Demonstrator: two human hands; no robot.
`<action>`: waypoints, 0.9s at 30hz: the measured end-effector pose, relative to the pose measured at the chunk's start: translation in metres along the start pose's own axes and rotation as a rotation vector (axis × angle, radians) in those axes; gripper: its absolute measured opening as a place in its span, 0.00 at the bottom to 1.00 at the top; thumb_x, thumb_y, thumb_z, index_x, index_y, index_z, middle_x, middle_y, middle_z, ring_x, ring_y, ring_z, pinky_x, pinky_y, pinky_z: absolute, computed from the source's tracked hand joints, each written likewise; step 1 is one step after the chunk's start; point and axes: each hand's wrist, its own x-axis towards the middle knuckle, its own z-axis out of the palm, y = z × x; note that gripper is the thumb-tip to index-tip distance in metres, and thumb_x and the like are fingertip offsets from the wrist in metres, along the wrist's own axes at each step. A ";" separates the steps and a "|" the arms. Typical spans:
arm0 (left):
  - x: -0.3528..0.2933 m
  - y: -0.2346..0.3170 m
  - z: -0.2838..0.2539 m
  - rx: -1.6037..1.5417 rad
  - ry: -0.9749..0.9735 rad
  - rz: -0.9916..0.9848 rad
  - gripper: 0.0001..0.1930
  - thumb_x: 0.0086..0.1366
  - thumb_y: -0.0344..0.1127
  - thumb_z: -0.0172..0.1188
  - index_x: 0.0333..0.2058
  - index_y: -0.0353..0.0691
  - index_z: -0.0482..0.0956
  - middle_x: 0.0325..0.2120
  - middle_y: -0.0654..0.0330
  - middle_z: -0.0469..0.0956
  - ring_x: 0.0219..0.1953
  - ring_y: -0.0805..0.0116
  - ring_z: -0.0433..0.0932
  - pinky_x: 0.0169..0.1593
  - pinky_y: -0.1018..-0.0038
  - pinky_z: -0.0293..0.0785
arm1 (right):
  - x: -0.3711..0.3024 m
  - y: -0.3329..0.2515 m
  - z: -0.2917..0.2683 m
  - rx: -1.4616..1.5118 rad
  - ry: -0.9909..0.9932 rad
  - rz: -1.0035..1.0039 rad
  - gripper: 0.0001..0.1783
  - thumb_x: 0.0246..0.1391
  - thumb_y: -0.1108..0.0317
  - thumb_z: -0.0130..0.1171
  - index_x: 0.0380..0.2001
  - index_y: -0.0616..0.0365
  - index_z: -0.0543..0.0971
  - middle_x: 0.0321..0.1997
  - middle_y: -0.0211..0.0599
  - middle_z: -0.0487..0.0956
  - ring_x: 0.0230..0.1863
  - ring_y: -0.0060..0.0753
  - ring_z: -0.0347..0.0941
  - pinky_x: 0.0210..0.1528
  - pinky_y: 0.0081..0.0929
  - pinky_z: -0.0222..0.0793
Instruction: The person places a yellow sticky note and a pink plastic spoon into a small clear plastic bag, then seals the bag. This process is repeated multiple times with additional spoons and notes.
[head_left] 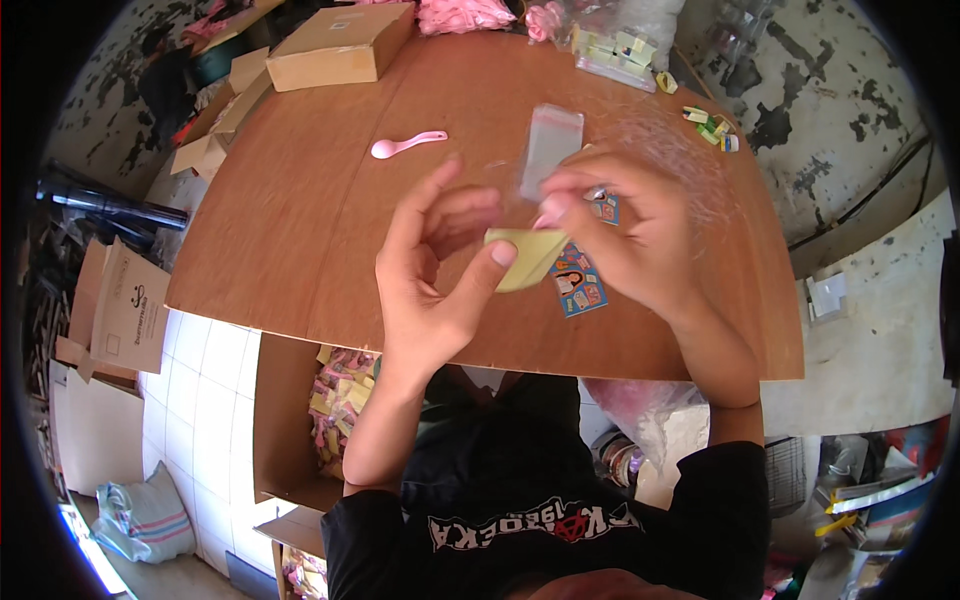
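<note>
Over the near half of the table, a pale yellow slip of paper, bent into a curve, is between my two hands. My left hand has its thumb pressed on the left end of the slip, its other fingers raised and curled loosely behind. My right hand pinches at the slip's upper right corner, where a small bit of pink shows at the fingertips; what the pink bit is, I cannot make out. Beneath lies a blue printed card, partly hidden. A pink plastic spoon rests farther off to the left.
A stack of clear plastic sleeves lies beyond my hands, with crumpled clear film to its right. Small yellow-green pieces sit near the right edge. A cardboard box stands at the back; an open carton of wrapped pieces is below.
</note>
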 end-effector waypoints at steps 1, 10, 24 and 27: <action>0.001 0.000 -0.004 0.002 0.002 0.002 0.31 0.59 0.21 0.64 0.61 0.32 0.65 0.46 0.51 0.79 0.50 0.63 0.80 0.54 0.68 0.76 | 0.002 -0.001 -0.001 0.003 -0.001 -0.002 0.08 0.52 0.72 0.67 0.35 0.63 0.83 0.32 0.34 0.83 0.36 0.22 0.78 0.38 0.23 0.73; -0.010 -0.017 -0.023 0.028 -0.155 -0.239 0.28 0.60 0.18 0.63 0.59 0.31 0.66 0.40 0.52 0.82 0.43 0.71 0.81 0.46 0.76 0.79 | -0.007 0.007 0.025 0.516 -0.075 0.445 0.13 0.57 0.71 0.65 0.42 0.68 0.80 0.36 0.35 0.83 0.38 0.20 0.78 0.42 0.19 0.74; -0.017 -0.045 -0.053 -0.068 0.008 -0.337 0.08 0.67 0.27 0.61 0.42 0.30 0.81 0.36 0.58 0.83 0.36 0.77 0.81 0.37 0.80 0.80 | -0.047 0.045 0.045 0.477 -0.148 0.674 0.13 0.60 0.70 0.63 0.43 0.69 0.81 0.40 0.38 0.83 0.41 0.23 0.80 0.45 0.21 0.78; -0.019 -0.043 -0.054 0.026 0.001 -0.342 0.08 0.68 0.27 0.60 0.43 0.29 0.80 0.37 0.57 0.83 0.38 0.74 0.81 0.42 0.77 0.80 | -0.054 0.051 0.051 0.456 -0.038 0.588 0.12 0.60 0.70 0.62 0.43 0.67 0.82 0.40 0.39 0.84 0.41 0.23 0.80 0.45 0.21 0.78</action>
